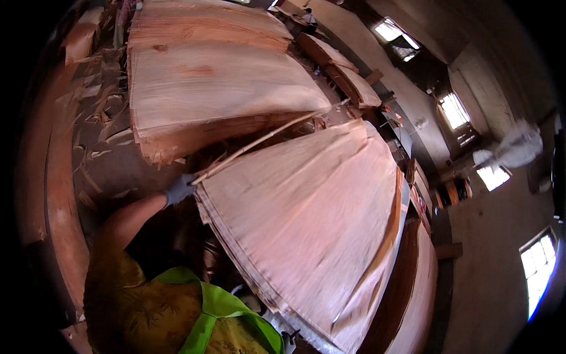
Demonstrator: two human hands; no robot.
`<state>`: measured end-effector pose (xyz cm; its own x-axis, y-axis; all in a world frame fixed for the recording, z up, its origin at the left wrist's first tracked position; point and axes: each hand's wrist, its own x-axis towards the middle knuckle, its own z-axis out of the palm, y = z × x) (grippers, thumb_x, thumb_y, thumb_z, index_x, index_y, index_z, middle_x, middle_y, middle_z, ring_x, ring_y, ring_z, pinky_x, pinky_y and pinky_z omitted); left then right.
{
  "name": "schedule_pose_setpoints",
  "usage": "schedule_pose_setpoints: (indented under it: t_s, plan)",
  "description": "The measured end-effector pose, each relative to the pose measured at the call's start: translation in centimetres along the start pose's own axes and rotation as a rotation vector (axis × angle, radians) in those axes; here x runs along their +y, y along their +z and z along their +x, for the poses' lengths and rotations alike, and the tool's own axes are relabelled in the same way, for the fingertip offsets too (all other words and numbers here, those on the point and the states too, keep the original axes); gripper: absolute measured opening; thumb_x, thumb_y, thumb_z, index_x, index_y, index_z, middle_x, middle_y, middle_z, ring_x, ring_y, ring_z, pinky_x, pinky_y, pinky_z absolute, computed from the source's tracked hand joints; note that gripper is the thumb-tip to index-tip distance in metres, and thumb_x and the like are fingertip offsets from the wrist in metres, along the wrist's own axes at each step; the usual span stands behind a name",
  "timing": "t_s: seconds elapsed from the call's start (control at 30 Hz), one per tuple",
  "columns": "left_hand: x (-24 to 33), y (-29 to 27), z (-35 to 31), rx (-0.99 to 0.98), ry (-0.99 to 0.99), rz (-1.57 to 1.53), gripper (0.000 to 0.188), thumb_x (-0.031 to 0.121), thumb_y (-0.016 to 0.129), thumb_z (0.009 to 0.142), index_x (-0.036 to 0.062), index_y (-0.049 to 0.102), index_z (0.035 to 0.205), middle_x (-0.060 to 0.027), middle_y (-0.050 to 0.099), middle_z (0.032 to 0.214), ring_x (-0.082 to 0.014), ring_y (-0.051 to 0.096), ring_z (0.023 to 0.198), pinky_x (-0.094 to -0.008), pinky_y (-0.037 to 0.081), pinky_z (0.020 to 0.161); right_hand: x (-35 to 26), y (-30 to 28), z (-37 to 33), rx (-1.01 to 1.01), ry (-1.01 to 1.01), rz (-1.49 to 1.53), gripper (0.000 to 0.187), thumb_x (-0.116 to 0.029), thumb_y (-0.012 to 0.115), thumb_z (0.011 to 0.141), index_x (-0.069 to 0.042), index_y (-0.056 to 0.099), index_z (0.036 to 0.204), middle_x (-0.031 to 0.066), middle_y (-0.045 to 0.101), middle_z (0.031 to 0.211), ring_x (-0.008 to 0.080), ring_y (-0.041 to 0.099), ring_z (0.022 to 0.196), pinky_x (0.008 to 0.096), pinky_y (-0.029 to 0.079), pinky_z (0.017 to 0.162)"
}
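Observation:
My left hand [178, 190], in a grey glove, is closed around the near end of a long thin wooden stick [265, 137]. The stick slants away to the far right, along the far edge of a stack of thin wood veneer sheets [295, 218]. That stack lies right beside my hand, its layered edge toward me. The top sheet is pale pinkish, with raised folds and a curled right edge. My right hand is not in view.
A larger veneer stack [218, 88] stands beyond the stick. Broken veneer scraps [112, 118] litter the floor at left, near long wood strips [65, 206]. More stacked sheets [413, 295] lie at right. Another person [309, 20] is far off, and bright windows [537, 268] line the wall.

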<state>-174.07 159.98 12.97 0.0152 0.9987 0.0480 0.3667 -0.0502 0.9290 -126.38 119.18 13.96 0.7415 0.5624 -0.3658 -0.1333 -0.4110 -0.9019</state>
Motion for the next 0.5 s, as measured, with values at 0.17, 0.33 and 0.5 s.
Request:
schedule_pose_setpoints:
  t_s: [0.17,0.33,0.5]
  plan:
    - [-2.8,-6.2,-0.6,-0.182,-0.184,-0.06,0.037,0.011,0.058,0.083,0.0105,0.057,0.12,-0.0053,0.058,0.066,-0.012,0.051,0.051,-0.0299,0.044,0.05,-7.9,9.0,-0.2,-0.09,0.032,-0.082,0.023,-0.021,0.052,0.09,-0.001,0.061,0.096,0.0066,0.061,0.074,0.011,0.053,0.054,0.0268,0.043,0.049]
    - [0.1,-10.0,2.9,-0.265,-0.272,-0.012,0.026,0.015,0.056,0.085,0.0094,0.06,0.11,-0.0053,0.057,0.063,-0.0121,0.05,0.045,-0.0297,0.042,0.044,-13.4,15.6,-0.2,-0.163,0.074,-0.151,0.019,-0.021,0.053,0.09,-0.004,0.062,0.092,0.0055,0.059,0.07,0.0087,0.051,0.056,0.026,0.042,0.051]
    - [-0.2,-10.1,8.2,-0.363,-0.322,-0.073,0.029,0.016,0.056,0.085,0.0105,0.06,0.113,-0.0029,0.055,0.061,-0.0118,0.05,0.049,-0.0285,0.042,0.046,-11.0,14.2,0.0,-0.258,0.157,-0.206,0.024,-0.026,0.05,0.093,-0.007,0.057,0.106,0.0038,0.062,0.079,0.007,0.052,0.057,0.0208,0.04,0.048]
